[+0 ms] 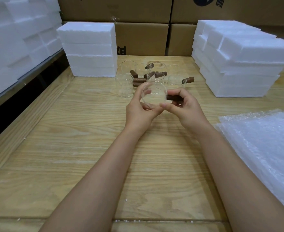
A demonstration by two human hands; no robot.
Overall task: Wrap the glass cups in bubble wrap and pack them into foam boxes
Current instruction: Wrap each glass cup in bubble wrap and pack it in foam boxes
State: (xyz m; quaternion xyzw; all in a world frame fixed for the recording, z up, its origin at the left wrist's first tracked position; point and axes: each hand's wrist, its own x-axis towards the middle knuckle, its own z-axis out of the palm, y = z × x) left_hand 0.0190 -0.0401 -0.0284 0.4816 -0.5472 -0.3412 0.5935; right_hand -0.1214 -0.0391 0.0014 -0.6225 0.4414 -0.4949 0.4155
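Both my hands hold one clear glass cup [154,94] above the middle of the wooden table [81,148], its mouth tilted toward me. My left hand [140,111] cups the glass body from below and the left. My right hand [184,108] grips the cup's brown wooden handle [173,97]. Behind it stand several more glass cups with brown handles [154,76]. Sheets of bubble wrap [263,148] lie at the right edge. White foam boxes are stacked at the back left [89,49] and back right [238,64].
More foam pieces [17,39] pile up along the left side beyond the table edge. Cardboard cartons [141,30] form a wall at the back. Bare wood lies in front of my hands, between my forearms and the left edge.
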